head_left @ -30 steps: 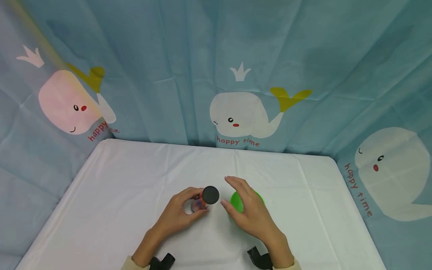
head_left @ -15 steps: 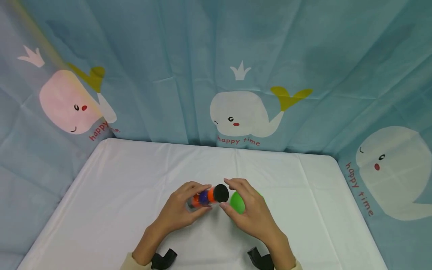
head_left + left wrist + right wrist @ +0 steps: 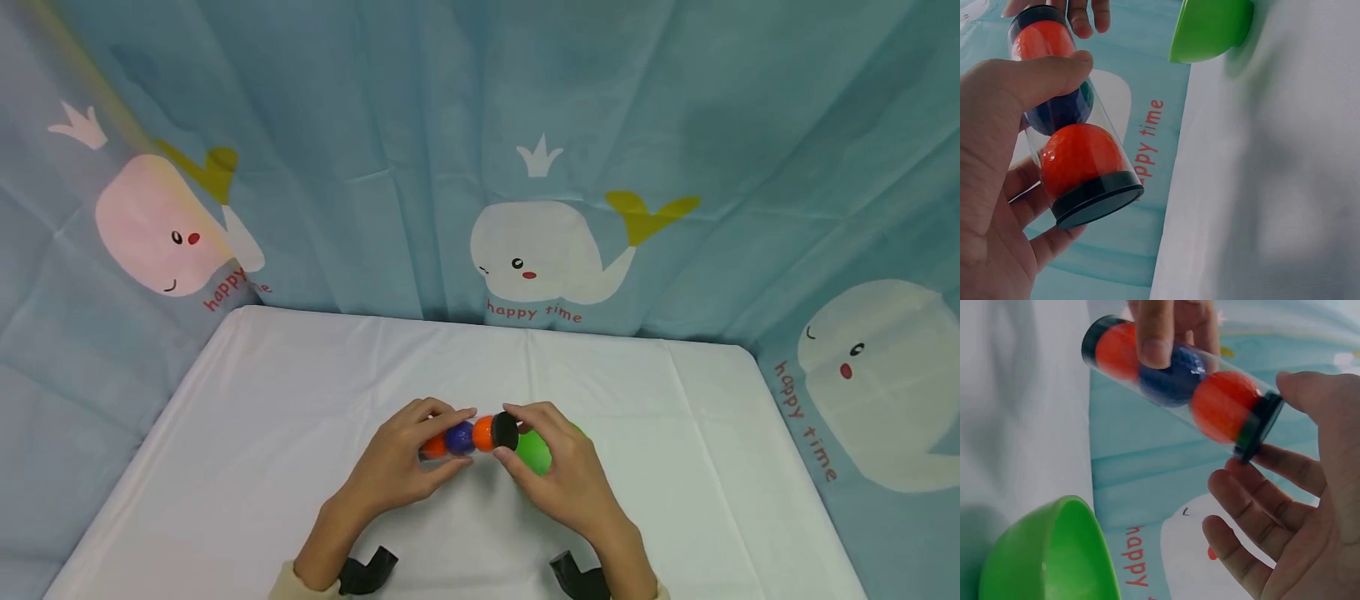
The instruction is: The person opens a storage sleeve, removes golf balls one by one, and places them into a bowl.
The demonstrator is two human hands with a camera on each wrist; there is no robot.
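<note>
A clear plastic tube [image 3: 1107, 125] with a black cap at each end holds two orange balls [image 3: 434, 448] and a blue ball [image 3: 460, 437] between them. My left hand [image 3: 397, 454] grips the tube round its middle, tilted above the table. At the tube's right end, my right hand [image 3: 558, 454] has thumb and a fingertip on either side of the black cap [image 3: 1259, 428], pinching it. The other fingers of that hand are spread below the cap in the right wrist view. Behind the right hand stands a green bowl [image 3: 535, 454], partly hidden in the head view.
The table [image 3: 300, 375] is covered with a white cloth. A blue curtain [image 3: 360, 167] with whale prints hangs along its back and sides. Black curved pieces [image 3: 367, 573] sit at both wrists.
My left hand has tipped the tube sideways and moved it right, bringing its balls into view. The right hand, apart from it a second ago, has closed on the cap.
</note>
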